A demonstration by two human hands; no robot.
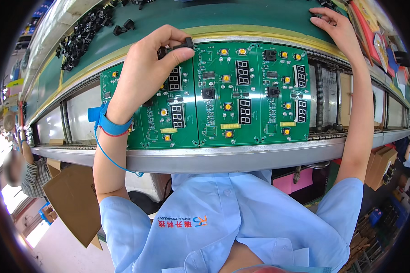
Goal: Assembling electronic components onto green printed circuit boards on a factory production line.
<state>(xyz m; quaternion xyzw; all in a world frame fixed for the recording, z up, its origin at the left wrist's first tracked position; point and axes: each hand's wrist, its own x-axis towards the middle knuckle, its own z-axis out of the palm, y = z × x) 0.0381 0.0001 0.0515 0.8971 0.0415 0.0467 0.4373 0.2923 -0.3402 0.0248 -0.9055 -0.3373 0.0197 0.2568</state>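
1. Heap of small black plastic components (83, 38), loose on the green worktop (205, 18).
2. Blue wrist strap (113, 126) with thin blue cord (105, 152).
3. Left hand (143, 68): thumb and index finger clamped on a black plastic part (188, 43), near the upper edge of the green circuit boards (221, 93).
4. Boards: in a row, bearing black digit displays (243, 73), behind a silver metal rail (241, 154).
5. Right hand (337, 25): fingertips at a small dark piece (315, 16); whether gripped, I cannot tell.

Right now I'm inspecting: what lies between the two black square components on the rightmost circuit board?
The head view shows a dark surface-mount chip between the upper component and the lower component.
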